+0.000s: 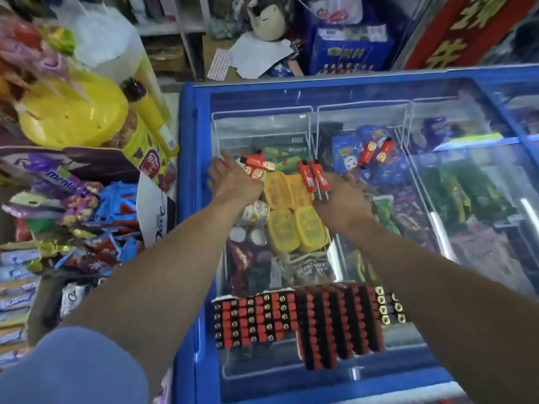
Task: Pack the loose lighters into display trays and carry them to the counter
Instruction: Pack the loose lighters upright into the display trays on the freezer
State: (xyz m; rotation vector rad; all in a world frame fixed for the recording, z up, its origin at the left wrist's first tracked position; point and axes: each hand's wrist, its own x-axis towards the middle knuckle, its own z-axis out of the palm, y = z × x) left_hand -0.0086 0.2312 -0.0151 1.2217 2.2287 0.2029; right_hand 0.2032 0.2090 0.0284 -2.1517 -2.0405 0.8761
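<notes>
Loose red lighters lie on the glass lid of a blue chest freezer (189, 199). My left hand (233, 182) grips a few of them (256, 167) at the lid's far left. Toward the middle, my right hand (341, 199) holds two red lighters (315, 176) that stick up from its fingers. Three more loose lighters (376, 151) lie on the glass further right. Near me, on the lid's front part, two display trays stand side by side, one (253, 319) showing metal lighter tops, the other (338, 319) packed with red and black lighters.
Under the glass are yellow tubs (294, 225) and wrapped frozen goods. A candy display (73, 217) with a yellow container (75, 112) crowds the left. Boxes and bags (350, 51) stand behind the freezer. A second sliding lid (481, 199) covers the right side.
</notes>
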